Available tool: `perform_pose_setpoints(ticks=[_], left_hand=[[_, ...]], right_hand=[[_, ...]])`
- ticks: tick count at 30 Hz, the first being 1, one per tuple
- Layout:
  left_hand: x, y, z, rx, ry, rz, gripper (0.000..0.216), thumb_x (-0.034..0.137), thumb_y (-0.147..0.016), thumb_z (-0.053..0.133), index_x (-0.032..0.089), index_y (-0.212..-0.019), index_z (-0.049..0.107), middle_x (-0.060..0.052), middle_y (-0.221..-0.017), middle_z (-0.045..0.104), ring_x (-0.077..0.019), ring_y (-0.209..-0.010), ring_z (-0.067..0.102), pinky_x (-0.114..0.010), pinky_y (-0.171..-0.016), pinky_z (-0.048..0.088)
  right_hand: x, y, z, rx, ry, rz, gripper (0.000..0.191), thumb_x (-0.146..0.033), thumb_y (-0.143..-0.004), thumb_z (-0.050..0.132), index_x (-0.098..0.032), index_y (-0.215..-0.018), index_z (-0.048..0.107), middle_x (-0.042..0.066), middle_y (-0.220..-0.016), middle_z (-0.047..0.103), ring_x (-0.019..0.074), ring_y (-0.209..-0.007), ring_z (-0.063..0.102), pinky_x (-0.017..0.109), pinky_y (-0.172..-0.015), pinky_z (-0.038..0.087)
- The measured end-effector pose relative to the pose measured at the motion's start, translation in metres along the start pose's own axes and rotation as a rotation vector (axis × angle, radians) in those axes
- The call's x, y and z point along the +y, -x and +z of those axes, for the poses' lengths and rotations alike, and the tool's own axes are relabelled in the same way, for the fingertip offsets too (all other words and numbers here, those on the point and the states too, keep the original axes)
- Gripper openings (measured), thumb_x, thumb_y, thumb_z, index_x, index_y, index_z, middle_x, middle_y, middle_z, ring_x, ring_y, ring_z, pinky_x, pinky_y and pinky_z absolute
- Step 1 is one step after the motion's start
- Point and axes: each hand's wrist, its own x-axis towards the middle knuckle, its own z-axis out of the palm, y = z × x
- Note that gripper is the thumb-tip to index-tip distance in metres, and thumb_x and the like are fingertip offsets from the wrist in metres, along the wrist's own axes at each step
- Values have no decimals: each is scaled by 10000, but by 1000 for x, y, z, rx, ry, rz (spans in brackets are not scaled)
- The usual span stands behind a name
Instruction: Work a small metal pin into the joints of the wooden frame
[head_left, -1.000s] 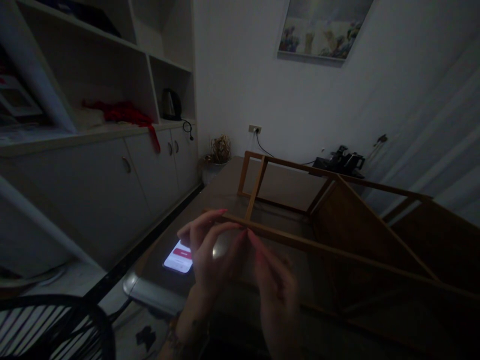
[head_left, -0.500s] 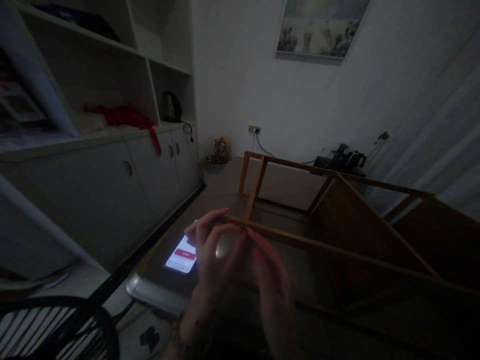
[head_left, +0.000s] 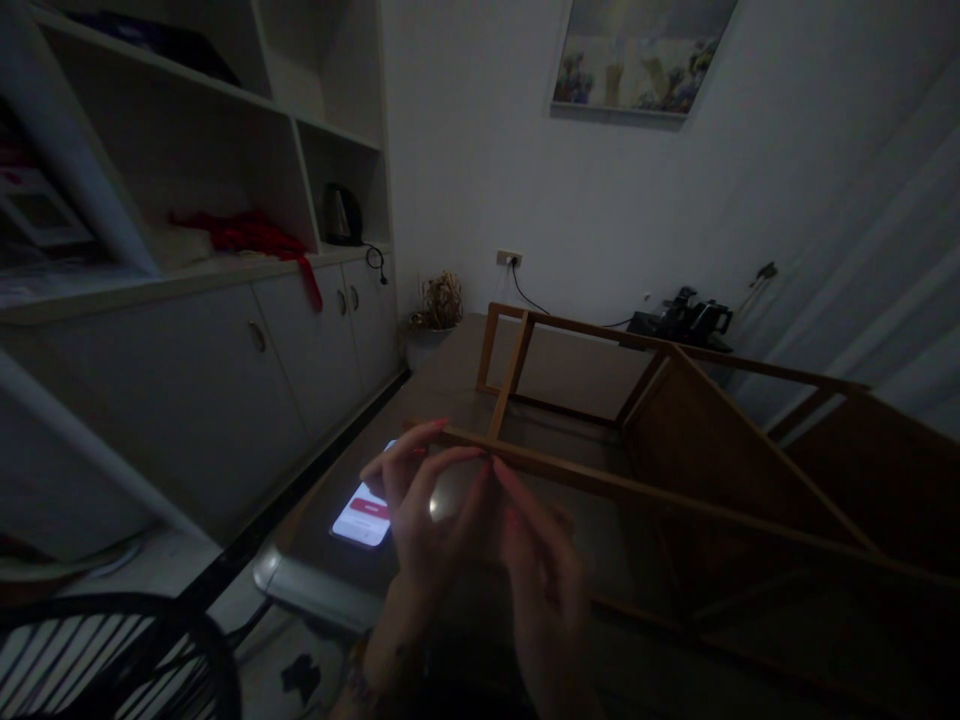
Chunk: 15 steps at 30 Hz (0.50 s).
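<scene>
A brown wooden frame (head_left: 637, 487), like a small shelf rack, lies on its side on the table. My left hand (head_left: 427, 510) is at its near rail, thumb and index fingertips pinched together beside the joint with a crossbar. Whatever sits in that pinch is too small and dark to make out. From the right, my right hand (head_left: 547, 570) meets the same spot, its index fingertip almost touching the left fingertips and its thumb curled below. Any item between its fingers is hidden. A lit phone (head_left: 361, 520) lies left of my left hand, partly covered by its fingers.
Left stands a white cabinet (head_left: 202, 370) with a kettle (head_left: 343, 213) and red cloth (head_left: 251, 232). A black slatted chair (head_left: 112, 650) is at lower left. Dried plants (head_left: 441, 300) stand beyond the table (head_left: 450, 365). Black appliances (head_left: 686, 315) sit behind the frame.
The outer fingers of my left hand have shifted slightly left. My right thumb and index finger have moved a little at the rail. The frame and phone stay put.
</scene>
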Motion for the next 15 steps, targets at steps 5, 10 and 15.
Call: perform_pose_setpoints(ticks=[5,10,15], left_hand=[[1,-3,1,20,25,14,65,273,-879,686,251,-931,655,-49,-1170,601,-227,-1069,490,-366,-839,370],[2,-3,3,22,65,-8,66,304,-895,666,244,-921,655,-46,-1154,615,-215,-1045,508,-358,-820,371],[-1,-1,5,18,86,-16,67,308,-905,651,245,-929,647,-45,-1170,619,-215,-1077,510,-360,-837,363]], right_hand=[[-3,-1,1,19,-20,4,341,-325,-1017,473,-398,-1319,613,6,-1222,709,161,-945,643,322,-835,506],[3,1,3,38,10,31,340,-329,-1001,505,-406,-1312,619,6,-1186,716,173,-989,632,321,-840,504],[10,2,9,69,-263,160,290,-335,-978,547,-354,-1238,675,20,-1291,660,186,-1151,621,325,-944,530]])
